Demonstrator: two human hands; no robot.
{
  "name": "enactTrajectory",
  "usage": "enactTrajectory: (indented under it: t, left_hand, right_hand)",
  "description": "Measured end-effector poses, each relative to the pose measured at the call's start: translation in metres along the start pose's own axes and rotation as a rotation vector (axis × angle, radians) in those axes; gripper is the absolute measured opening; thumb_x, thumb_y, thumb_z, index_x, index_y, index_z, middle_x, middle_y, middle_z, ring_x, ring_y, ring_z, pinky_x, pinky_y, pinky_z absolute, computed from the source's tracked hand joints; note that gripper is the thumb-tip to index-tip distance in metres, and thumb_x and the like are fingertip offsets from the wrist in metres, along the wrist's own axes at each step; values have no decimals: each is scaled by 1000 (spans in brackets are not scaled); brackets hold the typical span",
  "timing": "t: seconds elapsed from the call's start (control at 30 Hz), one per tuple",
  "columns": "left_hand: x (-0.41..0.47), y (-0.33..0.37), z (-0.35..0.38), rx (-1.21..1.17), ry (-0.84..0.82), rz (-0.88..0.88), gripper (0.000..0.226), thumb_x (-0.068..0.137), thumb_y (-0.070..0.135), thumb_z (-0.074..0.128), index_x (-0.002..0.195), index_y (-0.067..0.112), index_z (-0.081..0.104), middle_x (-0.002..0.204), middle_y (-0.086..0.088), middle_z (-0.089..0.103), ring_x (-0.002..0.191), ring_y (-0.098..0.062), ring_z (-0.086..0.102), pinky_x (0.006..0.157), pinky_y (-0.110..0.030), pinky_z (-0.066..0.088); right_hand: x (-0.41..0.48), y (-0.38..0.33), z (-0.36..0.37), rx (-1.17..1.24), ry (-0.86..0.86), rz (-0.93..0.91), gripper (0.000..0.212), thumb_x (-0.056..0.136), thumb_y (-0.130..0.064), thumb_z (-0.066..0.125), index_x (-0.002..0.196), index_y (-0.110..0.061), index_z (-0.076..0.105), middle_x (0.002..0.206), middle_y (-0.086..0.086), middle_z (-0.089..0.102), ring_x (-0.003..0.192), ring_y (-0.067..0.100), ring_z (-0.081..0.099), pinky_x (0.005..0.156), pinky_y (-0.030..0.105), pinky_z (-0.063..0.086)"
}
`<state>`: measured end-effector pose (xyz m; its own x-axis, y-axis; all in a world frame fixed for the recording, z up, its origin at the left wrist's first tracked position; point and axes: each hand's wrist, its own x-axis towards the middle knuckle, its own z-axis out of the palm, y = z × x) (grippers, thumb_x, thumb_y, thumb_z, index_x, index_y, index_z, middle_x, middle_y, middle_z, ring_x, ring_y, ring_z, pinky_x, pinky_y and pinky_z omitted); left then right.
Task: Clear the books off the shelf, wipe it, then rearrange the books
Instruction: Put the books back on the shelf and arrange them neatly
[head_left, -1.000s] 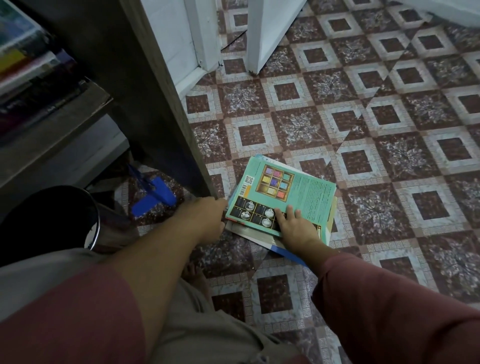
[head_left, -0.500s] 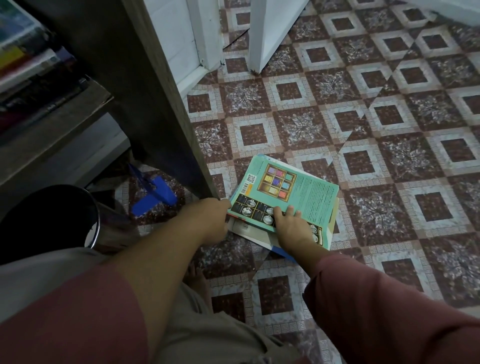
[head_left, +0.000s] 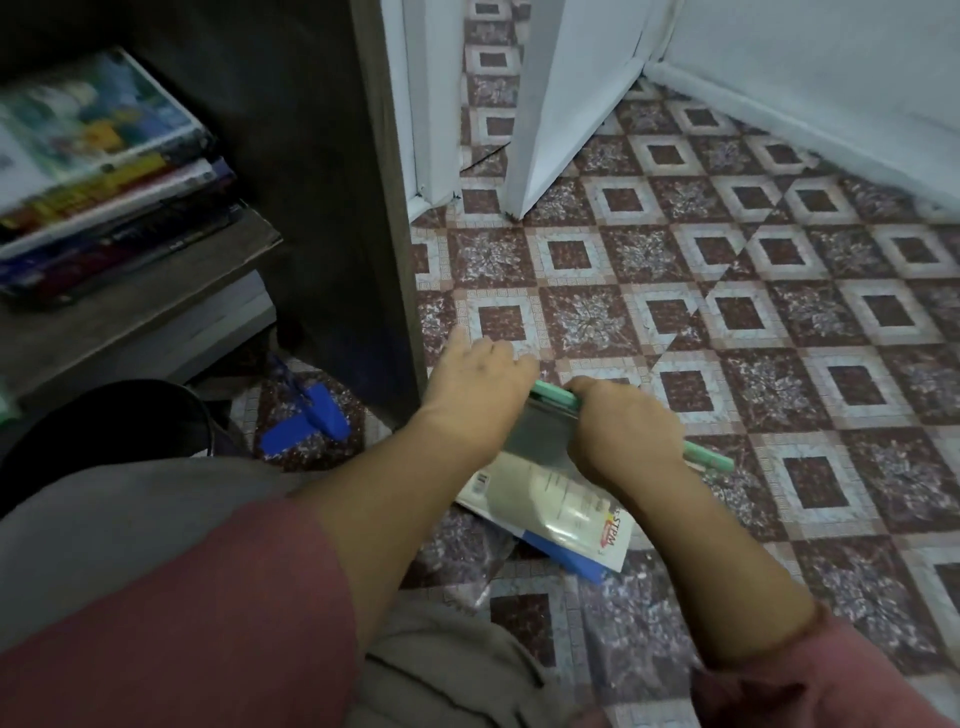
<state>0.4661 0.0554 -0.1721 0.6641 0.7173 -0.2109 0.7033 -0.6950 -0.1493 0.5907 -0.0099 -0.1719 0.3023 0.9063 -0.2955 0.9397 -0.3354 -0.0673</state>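
Observation:
I hold a teal book (head_left: 555, 396) tilted up on its edge above the floor, and its underside faces me. My left hand (head_left: 475, 387) grips its left end and my right hand (head_left: 621, 434) curls over its top edge. Below it on the tiles lies a white book (head_left: 563, 512) printed "STPM", on top of a blue book (head_left: 569, 560). A stack of several books (head_left: 104, 156) lies flat on the dark wooden shelf (head_left: 156, 296) at the left.
The shelf's dark side panel (head_left: 363, 208) stands just left of my hands. A blue object (head_left: 306, 423) lies on the floor under the shelf, beside a black round bin (head_left: 104, 415). A white door (head_left: 566, 104) stands ajar behind. Patterned tile floor (head_left: 779, 312) stretches to the right.
The teal book lay flat on the floor pile; both hands have now raised it and tipped it on edge, uncovering the white book. The view has moved closer.

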Motion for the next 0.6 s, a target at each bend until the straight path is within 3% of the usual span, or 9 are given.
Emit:
enactTrajectory:
  t: [0.07, 0.13, 0.2, 0.3, 0.4, 0.5, 0.6]
  left_hand:
    - [-8, -9, -22, 47, 51, 22, 41, 80, 22, 72, 115, 20, 51, 107, -2, 62, 106, -24, 58, 115, -50, 21]
    - [-21, -23, -42, 10, 20, 51, 36, 81, 32, 73, 111, 20, 56, 101, 0, 63, 97, -24, 60, 94, -42, 42]
    - [-40, -37, -59, -56, -15, 73, 34, 82, 38, 71, 111, 24, 60, 96, 3, 59, 92, -23, 59, 75, -37, 48]
    - [-76, -62, -77, -105, -7, 59, 29, 84, 42, 68, 108, 26, 61, 85, 8, 50, 83, -18, 54, 69, -34, 46]
    - [-114, -89, -100, -94, 30, -2, 25, 87, 41, 66, 108, 29, 61, 95, 3, 63, 90, -20, 60, 74, -37, 50]
    - [-152, -121, -119, -16, 99, -119, 26, 88, 40, 64, 111, 29, 61, 97, -2, 63, 94, -26, 61, 66, -34, 43]
    - [-194, -155, -129, 64, 216, -302, 27, 89, 41, 62, 112, 27, 61, 93, -5, 61, 90, -29, 60, 62, -33, 36]
  right_hand:
    - [-17, -7, -28, 7, -31, -58, 29, 91, -17, 51, 116, -31, 57, 89, -1, 57, 82, 24, 57, 68, 34, 46]
    - [-33, -15, -51, 6, -69, -136, 32, 89, -21, 56, 117, -35, 57, 90, -4, 59, 81, 21, 57, 67, 33, 47]
    - [-48, -24, -71, 7, -83, -212, 33, 87, -22, 60, 116, -38, 57, 91, -5, 63, 81, 19, 61, 70, 35, 54]
    - [-64, -45, -96, 6, -45, -314, 29, 88, -24, 61, 114, -37, 56, 90, -7, 65, 79, 16, 63, 70, 36, 56]
    - [-72, -73, -115, -73, 112, -389, 30, 87, -35, 64, 116, -38, 55, 85, -12, 58, 79, 13, 59, 67, 32, 54]
    - [-74, -111, -133, -158, 222, -400, 33, 84, -46, 68, 114, -35, 57, 74, -9, 51, 69, 12, 56, 62, 30, 52]
    - [-81, -158, -152, -114, 368, -473, 27, 87, -43, 65, 112, -35, 60, 78, -6, 53, 76, 20, 58, 64, 32, 49]
